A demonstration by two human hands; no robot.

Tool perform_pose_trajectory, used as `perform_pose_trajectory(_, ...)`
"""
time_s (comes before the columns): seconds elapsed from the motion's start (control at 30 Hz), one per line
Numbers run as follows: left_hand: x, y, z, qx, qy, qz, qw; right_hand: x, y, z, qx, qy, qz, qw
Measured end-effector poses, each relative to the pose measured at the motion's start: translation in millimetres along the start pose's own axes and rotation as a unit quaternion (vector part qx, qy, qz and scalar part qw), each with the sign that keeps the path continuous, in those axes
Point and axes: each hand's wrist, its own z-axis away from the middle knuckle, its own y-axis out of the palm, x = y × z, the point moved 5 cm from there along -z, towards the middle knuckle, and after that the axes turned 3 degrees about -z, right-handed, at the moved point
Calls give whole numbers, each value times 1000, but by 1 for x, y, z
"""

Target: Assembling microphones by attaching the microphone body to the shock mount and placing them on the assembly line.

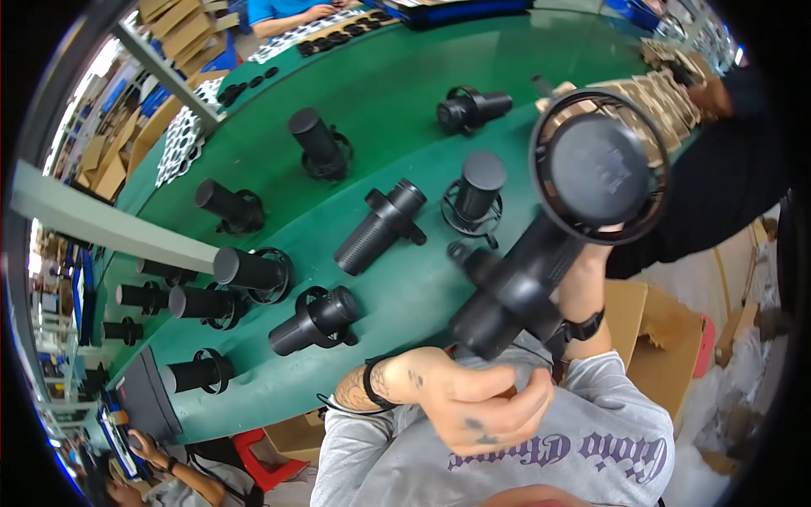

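Note:
Close to the camera is a black ribbed cylinder with a collar (515, 291), its narrower end tilted down toward my left hand. My right hand (587, 270) is wrapped round it from behind, its fingers partly hidden. A large black disc inside a ring (598, 169) overlaps the cylinder's upper end; whether the two are joined I cannot tell. Below the cylinder, my left hand (486, 401) has its fingers curled in, and the palm side is hidden. On the green table, the nearest similar parts are a ribbed cylinder (380, 228) lying down and a ringed cylinder (480, 186) standing.
Several more black ringed cylinders cover the table's (405, 313) left half. A pale post (110, 215) crosses there. Cardboard inserts (659, 101) lie at the far right, beside a black-sleeved person's hand (714, 97). An open cardboard box (667, 338) stands by my right arm.

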Motion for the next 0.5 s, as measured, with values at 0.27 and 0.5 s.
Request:
perform_pose_trajectory(0.27,11,-74,13,-27,-181,-65,981,-21,141,-81,330,-288,445,781)
perform_pose_trajectory(0.5,8,-115,-6,56,-174,-51,982,-72,100,-216,255,-317,554,726)
